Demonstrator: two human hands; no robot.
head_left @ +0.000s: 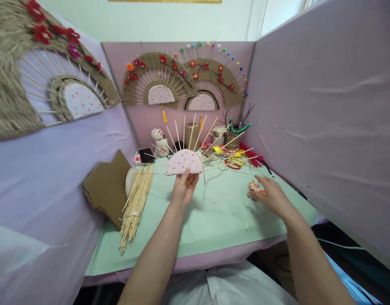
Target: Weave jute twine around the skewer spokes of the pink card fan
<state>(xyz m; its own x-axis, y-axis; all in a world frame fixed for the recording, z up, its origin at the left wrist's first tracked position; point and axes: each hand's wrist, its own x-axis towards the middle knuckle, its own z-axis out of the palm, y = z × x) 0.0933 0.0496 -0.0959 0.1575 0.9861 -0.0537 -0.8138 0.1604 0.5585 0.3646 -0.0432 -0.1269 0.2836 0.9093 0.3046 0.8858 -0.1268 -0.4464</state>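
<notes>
My left hand (pixel 185 189) pinches the straight lower edge of a half-round fan centre (pixel 185 162), thumb in front, and holds it up above the table. The piece is covered in white cloth with pink-red dots. Thin bamboo sticks (pixel 191 133) fan out from its curved edge. Over the right side of the table, my right hand (pixel 271 192) has its fingers apart at a small object with an orange, white and dark pattern (pixel 256 188). Part of that object is hidden by the fingers, and its kind is unclear.
A bundle of bamboo sticks (pixel 136 207) lies at left beside brown cardboard (pixel 107 186). Behind are a twine spool (pixel 191 135), scissors (pixel 233 163) and a can with green-handled pliers (pixel 233 140). Finished twine fans (pixel 214 80) hang on the back panel; cloth-covered panels stand either side.
</notes>
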